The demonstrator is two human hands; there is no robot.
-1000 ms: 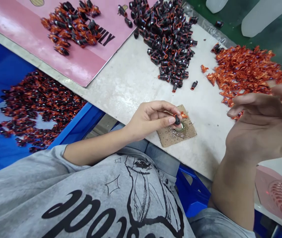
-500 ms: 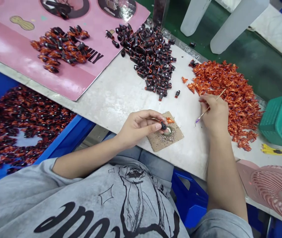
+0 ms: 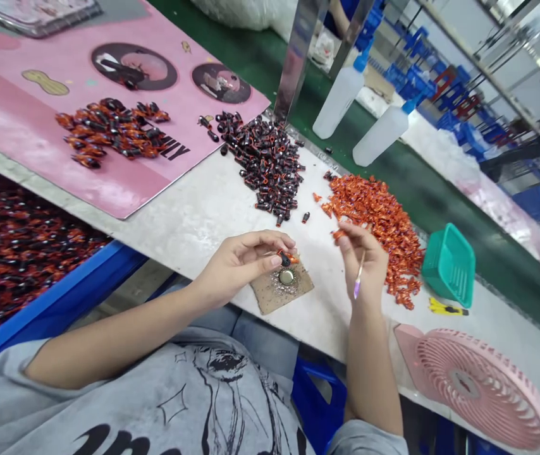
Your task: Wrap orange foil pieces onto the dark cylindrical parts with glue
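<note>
Pinched between the thumb and fingers of my left hand (image 3: 236,262) is a small black plastic piece (image 3: 284,258). An orange bit shows right beside it; whether it is joined or lies behind, I cannot tell. Below is a square of brown cardboard (image 3: 264,298) bearing a round shiny cap (image 3: 286,277) and dark specks. My right hand (image 3: 369,268) has a small orange piece (image 3: 337,234) at its thumb and fingertips. A thin stick with a purple tip (image 3: 358,284) is also held in that hand, pointing down. The orange heap (image 3: 369,205) lies just beyond it.
Black pieces (image 3: 270,167) are piled mid-table. Black-and-orange pieces (image 3: 113,133) lie on a pink sheet (image 3: 109,189), with more in a blue bin (image 3: 104,268). At right are a green basket (image 3: 447,265), yellow cutter (image 3: 445,308) and pink fan (image 3: 478,379). White bottles (image 3: 339,101) stand behind.
My right hand has come away from the orange heap towards my left hand, now with an orange piece at its fingertips. The view has tilted up, showing more background.
</note>
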